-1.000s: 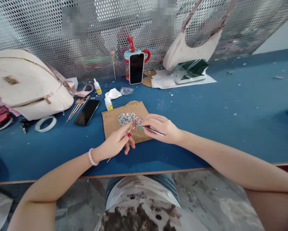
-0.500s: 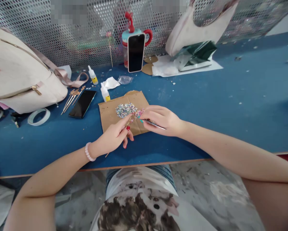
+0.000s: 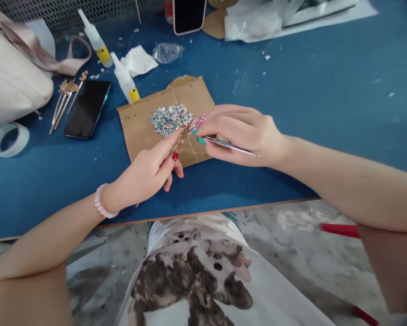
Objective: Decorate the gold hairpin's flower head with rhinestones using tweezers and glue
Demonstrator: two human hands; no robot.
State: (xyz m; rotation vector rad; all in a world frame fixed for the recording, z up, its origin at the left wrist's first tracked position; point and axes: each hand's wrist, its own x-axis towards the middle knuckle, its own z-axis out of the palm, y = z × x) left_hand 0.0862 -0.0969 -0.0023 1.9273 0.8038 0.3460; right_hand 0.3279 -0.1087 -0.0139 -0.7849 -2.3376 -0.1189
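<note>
My left hand [image 3: 145,174] pinches a thin gold hairpin [image 3: 185,133] whose top carries small pink stones. My right hand [image 3: 242,133] grips metal tweezers [image 3: 230,145], their tips meeting the hairpin's decorated end. Both hands hover over a piece of brown cardboard [image 3: 138,124] lying on the blue table [image 3: 308,86]. A pile of shiny rhinestones [image 3: 169,118] lies on the cardboard, just left of the tweezers' tips.
Two small glue bottles [image 3: 126,82] with yellow labels stand behind the cardboard. A black phone [image 3: 87,108], several gold hairpins [image 3: 65,97], a tape roll [image 3: 7,139] and a pale bag [image 3: 9,81] lie at the left. Another phone [image 3: 189,16] and plastic wrapping [image 3: 254,20] are at the back.
The view has tilted down and drawn closer, so the table's things sit higher and larger. Both hands keep the same grip on hairpin and tweezers.
</note>
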